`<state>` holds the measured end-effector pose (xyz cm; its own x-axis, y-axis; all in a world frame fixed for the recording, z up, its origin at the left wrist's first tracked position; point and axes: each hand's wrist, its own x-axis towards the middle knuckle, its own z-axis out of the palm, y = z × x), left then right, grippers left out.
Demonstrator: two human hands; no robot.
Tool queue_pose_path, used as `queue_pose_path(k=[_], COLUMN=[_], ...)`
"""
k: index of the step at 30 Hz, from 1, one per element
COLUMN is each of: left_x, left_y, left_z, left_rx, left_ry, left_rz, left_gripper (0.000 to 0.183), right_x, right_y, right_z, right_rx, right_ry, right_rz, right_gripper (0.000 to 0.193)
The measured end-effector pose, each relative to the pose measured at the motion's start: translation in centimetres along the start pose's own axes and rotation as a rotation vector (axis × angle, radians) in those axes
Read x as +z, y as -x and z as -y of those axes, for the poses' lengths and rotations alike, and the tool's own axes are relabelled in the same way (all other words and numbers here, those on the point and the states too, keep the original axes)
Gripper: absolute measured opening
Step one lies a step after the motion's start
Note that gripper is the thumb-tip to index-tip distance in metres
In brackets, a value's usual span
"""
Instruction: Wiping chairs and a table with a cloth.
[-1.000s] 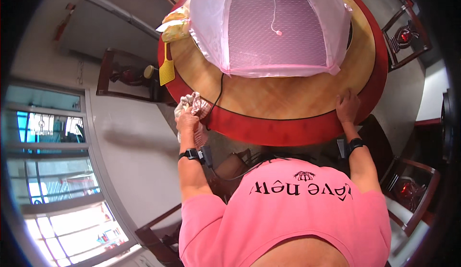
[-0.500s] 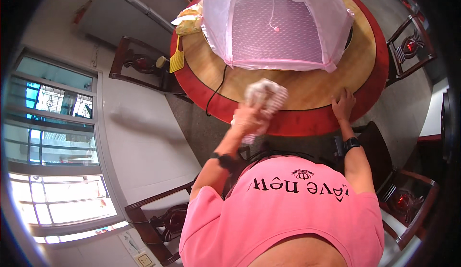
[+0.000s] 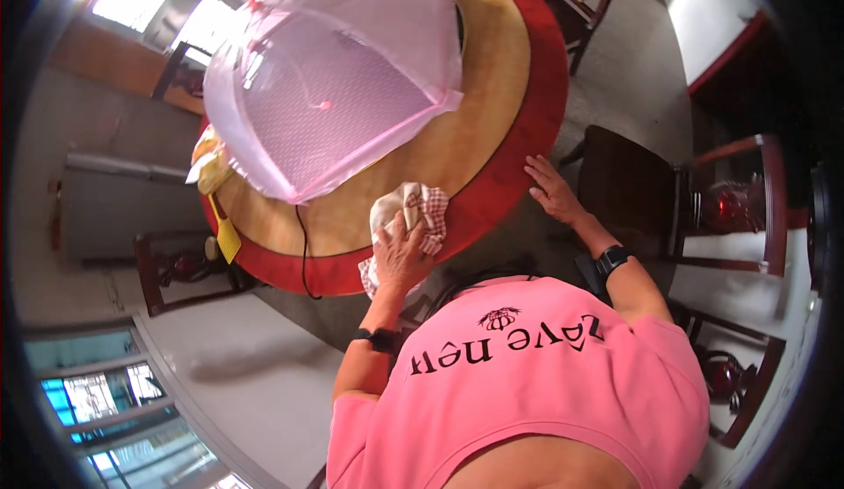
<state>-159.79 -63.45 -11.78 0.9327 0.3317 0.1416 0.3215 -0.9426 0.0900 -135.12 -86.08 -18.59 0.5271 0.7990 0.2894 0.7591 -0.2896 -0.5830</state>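
Observation:
A crumpled cloth [image 3: 432, 218], cream with red-and-white checks, lies over the near edge of the round table [image 3: 505, 181]. My left hand [image 3: 403, 256] holds it from above, fingers bent onto it, and part of the cloth hangs out beside the wrist. By the table's red rim on the right is my right hand [image 3: 552, 190], open and holding nothing, its fingers spread. Whether its fingertips touch the rim I cannot tell. A pink mesh food cover [image 3: 343, 94] stands on the table beyond the cloth.
A yellow fly swatter [image 3: 227, 239] hangs at the table's left edge, near a crumpled yellowish packet [image 3: 214, 173]. A dark cable [image 3: 305, 252] runs over the rim. Dark wooden chairs stand around, one [image 3: 629, 190] close by my right arm. A window [image 3: 132, 410] is at lower left.
My view has turned right, so the table and cover sit further left. My left hand has brought the cloth down onto the table's edge. My right hand's fingers have spread.

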Motion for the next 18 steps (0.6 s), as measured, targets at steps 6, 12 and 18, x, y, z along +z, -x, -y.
queue_pose_path(k=[6,12,18], left_x=[1.1,1.1,3.2], left_y=[-4.2,-8.3,-4.9], left_z=[-2.5,-4.4,1.0], left_rx=[0.192,0.236,-0.453], left_ry=[0.106,0.559,0.787], left_rz=[-0.006,0.040,-0.297], left_gripper=[0.048,0.054,0.030], right_x=[-0.4,2.4,3.5], right_y=[0.1,-3.0,-3.1], right_z=[3.4,8.3,11.3], right_rx=[0.173,-0.137,-0.060], right_ry=[-0.137,-0.184,0.145], right_rz=[-0.159,-0.235,-0.051], right_gripper=[0.036,0.052,0.081])
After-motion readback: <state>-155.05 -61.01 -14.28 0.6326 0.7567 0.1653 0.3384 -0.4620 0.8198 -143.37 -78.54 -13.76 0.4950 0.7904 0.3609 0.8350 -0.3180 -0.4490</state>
